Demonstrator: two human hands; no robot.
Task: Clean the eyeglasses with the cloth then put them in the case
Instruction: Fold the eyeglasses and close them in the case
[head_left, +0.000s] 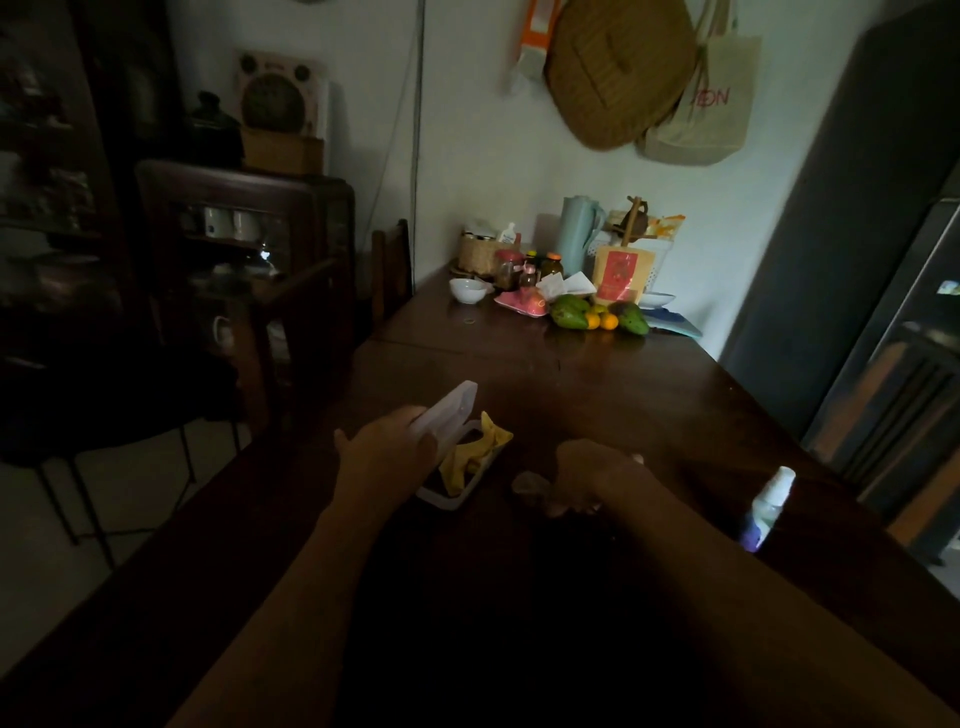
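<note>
A translucent white eyeglass case (457, 496) lies open on the dark wooden table (597, 374). My left hand (384, 447) grips its raised lid (447, 413), thumb on the front. A crumpled yellow cloth (475, 452) sits in the case's tray. Something dark lies under the cloth at the tray's near end; it is too dim to tell whether it is the eyeglasses. My right hand (597, 475) rests on the table just right of the case with its fingers bent downward. Whether it holds anything is lost in shadow.
A small white-capped spray bottle (769, 506) stands near the table's right edge. At the far end by the wall are green and orange fruit (597, 317), a white bowl (467, 289), jars and a pale blue jug (579, 234). A chair and a cabinet stand to the left.
</note>
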